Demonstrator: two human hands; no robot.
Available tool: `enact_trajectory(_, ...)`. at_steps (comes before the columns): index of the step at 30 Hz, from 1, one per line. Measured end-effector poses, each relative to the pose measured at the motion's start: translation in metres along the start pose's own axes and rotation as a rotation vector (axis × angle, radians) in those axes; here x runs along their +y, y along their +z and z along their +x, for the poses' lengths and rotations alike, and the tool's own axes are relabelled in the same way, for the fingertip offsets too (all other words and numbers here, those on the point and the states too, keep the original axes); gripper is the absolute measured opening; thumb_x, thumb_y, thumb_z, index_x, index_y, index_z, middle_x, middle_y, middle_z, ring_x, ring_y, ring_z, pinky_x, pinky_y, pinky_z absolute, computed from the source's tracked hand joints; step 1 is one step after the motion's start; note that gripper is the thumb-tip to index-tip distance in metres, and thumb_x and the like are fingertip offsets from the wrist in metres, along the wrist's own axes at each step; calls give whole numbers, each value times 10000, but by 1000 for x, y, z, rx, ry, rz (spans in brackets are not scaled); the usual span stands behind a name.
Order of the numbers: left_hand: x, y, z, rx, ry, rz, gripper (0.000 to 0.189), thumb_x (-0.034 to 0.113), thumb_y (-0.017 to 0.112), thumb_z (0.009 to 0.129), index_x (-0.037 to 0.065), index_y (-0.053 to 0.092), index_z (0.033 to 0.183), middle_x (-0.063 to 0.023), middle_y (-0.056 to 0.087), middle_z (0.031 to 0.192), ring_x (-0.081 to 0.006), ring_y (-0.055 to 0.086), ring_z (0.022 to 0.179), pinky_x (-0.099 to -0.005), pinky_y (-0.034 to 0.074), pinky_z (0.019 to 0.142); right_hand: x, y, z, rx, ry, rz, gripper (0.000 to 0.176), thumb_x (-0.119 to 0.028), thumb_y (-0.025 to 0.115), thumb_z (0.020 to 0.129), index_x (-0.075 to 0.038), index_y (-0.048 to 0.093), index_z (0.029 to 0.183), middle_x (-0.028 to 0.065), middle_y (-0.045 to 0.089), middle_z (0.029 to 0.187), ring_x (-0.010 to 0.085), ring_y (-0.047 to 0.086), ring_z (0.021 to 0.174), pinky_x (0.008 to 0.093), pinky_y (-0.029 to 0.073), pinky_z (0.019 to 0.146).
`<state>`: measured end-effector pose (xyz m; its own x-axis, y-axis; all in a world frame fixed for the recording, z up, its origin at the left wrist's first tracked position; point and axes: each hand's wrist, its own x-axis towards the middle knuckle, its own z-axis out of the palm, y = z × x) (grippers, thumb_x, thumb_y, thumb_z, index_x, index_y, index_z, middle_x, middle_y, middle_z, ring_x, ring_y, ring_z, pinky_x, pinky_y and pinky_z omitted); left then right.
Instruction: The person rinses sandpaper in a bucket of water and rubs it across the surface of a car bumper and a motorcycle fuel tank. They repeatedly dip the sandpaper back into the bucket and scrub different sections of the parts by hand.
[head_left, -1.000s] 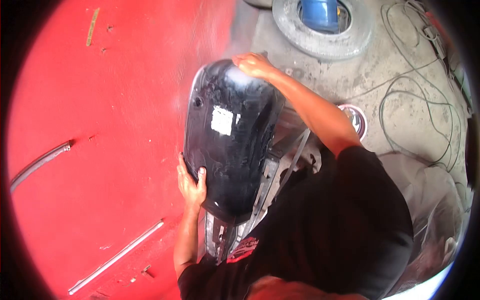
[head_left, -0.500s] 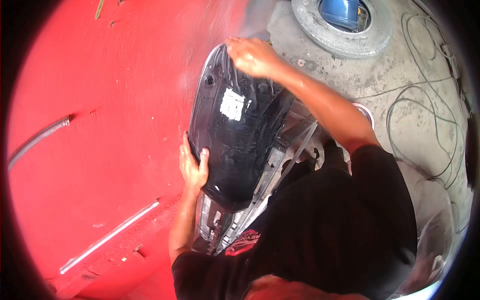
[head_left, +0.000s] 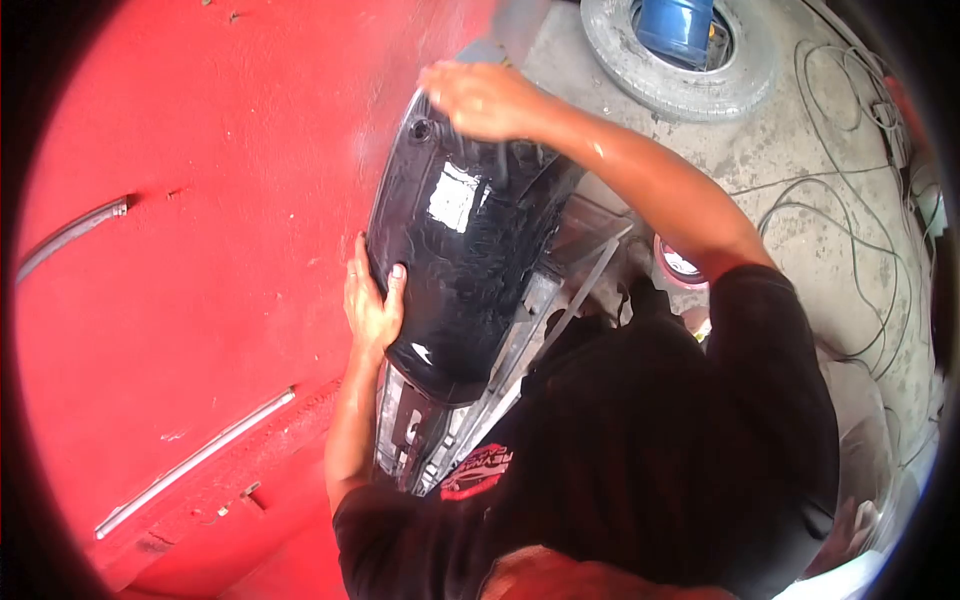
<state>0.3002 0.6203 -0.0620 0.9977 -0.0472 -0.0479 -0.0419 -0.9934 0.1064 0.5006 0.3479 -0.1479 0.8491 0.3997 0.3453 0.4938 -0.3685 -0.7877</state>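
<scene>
A glossy black curved panel (head_left: 440, 290) with a white sticker-like patch or reflection (head_left: 455, 197) on it rests on a metal frame (head_left: 405, 425) beside the red wall. My left hand (head_left: 374, 300) grips the panel's left edge, thumb on the top face and fingers over the rim. At the panel's far end is my right hand (head_left: 478, 98), slightly blurred and bent down over the tip; its fingers lie near the edge, and whatever is under them is hidden.
A tyre (head_left: 660, 85) with a blue container (head_left: 675, 30) inside lies at the top right. Loose cables (head_left: 845, 225) cross the concrete floor. A round pink-rimmed object (head_left: 683, 268) sits by my right arm. A hose (head_left: 75, 235) and a metal tube (head_left: 195, 463) are on the red wall.
My right hand has moved a little up and left over the panel's far end. The view has shifted slightly, and more of the pink-rimmed object shows. My left hand keeps its hold.
</scene>
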Motion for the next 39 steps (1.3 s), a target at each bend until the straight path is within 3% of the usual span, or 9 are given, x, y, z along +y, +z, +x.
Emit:
enact_trajectory(9,1,-1,2,-21,-25,-67,807,479,567,941,14,269,1530,-302,453,1427,-455,468,1301,-477,367,1087,-45,35,-110,476,-176,-231,398,-166,499,922,34,612,1247,202,587,1331,336,469,1347,423,394,1115)
enact_trajectory(12,-1,-1,1,-21,-20,-93,793,456,574,946,20,264,1532,-302,429,1454,-462,437,1332,-478,351,1103,3,3,-87,410,400,264,418,-195,423,989,40,569,1302,210,542,1395,358,468,1345,426,368,1132)
enact_trajectory(19,4,-3,3,-37,7,-51,720,434,504,1000,-12,279,1519,-261,375,1519,-411,375,1402,-454,301,1149,-42,54,-156,537,-2,-90,414,-84,521,916,85,554,1293,276,533,1372,424,475,1324,454,377,1120)
enact_trajectory(22,-4,2,2,-2,40,-69,762,460,529,974,14,261,1530,-283,401,1486,-462,425,1340,-488,346,1106,7,37,-131,679,569,262,380,-148,451,992,70,574,1278,289,532,1363,424,469,1325,463,400,1098)
enact_trajectory(28,-1,-1,3,-35,27,-71,745,446,518,987,13,253,1533,-281,372,1509,-464,393,1363,-493,321,1122,-11,63,-160,787,295,-34,383,-178,537,970,9,591,1300,233,577,1343,389,537,1272,442,472,1025)
enact_trajectory(31,4,-1,0,-5,53,-32,745,446,514,988,11,252,1533,-291,396,1483,-462,406,1351,-495,323,1117,8,16,-140,435,960,492,401,-241,481,999,26,592,1276,261,544,1364,401,578,1184,474,492,971)
enact_trajectory(32,5,2,10,5,76,-40,745,446,514,988,11,252,1533,-291,396,1483,-462,406,1351,-495,323,1117,32,75,-154,748,398,19,403,-238,481,1000,32,583,1282,271,506,1402,406,558,1213,480,467,1005)
enact_trajectory(36,-4,-1,-1,-9,54,-42,748,437,519,986,4,248,1532,-292,387,1489,-463,414,1343,-498,313,1124,-48,67,-155,739,264,98,355,-233,476,1001,51,615,1163,277,565,1313,425,528,1240,479,445,1028)
enact_trajectory(39,1,1,-3,-40,0,-100,752,443,515,987,3,245,1533,-286,358,1517,-468,382,1370,-501,282,1145,31,19,-115,427,856,442,318,-240,448,992,-5,635,1098,222,609,1267,393,565,1193,505,477,963)
